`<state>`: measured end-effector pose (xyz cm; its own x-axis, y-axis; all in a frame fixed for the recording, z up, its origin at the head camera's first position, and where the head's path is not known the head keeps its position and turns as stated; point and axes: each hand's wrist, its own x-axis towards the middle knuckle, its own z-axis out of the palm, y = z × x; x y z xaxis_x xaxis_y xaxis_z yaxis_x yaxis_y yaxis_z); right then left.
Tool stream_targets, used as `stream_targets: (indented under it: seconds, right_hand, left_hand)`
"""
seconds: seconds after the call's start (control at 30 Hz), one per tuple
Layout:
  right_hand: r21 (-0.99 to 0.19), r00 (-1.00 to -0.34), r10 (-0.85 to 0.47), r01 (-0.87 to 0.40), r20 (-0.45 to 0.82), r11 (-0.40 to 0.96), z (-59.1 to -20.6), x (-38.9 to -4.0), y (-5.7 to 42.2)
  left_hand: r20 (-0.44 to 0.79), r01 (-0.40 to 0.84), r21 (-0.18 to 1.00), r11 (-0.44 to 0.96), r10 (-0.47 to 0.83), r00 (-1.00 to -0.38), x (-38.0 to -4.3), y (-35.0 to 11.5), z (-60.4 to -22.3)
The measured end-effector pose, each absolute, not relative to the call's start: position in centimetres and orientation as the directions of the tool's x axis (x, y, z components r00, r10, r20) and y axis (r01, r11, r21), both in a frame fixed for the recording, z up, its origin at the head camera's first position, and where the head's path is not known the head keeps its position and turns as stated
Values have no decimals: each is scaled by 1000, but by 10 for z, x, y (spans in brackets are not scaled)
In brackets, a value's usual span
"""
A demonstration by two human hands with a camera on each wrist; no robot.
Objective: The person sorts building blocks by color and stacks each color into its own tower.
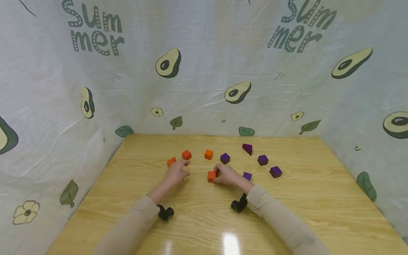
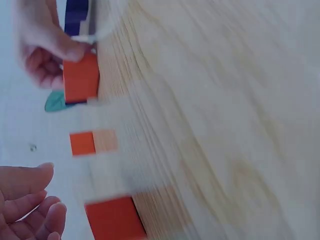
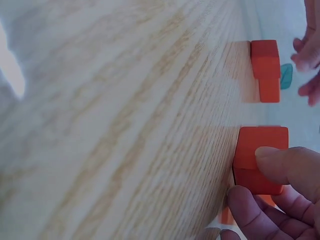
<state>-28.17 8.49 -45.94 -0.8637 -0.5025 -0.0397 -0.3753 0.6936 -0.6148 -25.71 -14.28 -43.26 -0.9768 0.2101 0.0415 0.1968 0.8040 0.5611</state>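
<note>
While the light-brown wooden table [image 1: 200, 219] spreads beneath your right hand [image 1: 227, 174] and your empty, loosely parted left hand [image 1: 175, 174], the smooth red-orange cube [image 1: 211, 176], probably light, stiff and sturdy, suits opposite-face holds and sits pinched at your right fingertips, leftward of that hand.

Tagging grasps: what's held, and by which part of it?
The right hand pinches a red-orange cube by its right side, as seen in the head view. The left hand holds nothing.

Both hands [image 1: 175, 173] [image 1: 227, 175] in every view
</note>
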Motion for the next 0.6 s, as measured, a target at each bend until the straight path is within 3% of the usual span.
stream_targets:
  seconds: [0.3, 0.6]
  right_hand:
    - [-618, -864, -501, -366, -52, 696, -457, -283, 87]
    - [-620, -860, -508, -371, -52, 692, -457, -283, 85]
  left_hand:
    - [-5, 188, 528, 828, 224, -975, -250, -186, -439]
    - [15, 214, 497, 841, 239, -971, -249, -193, -447]
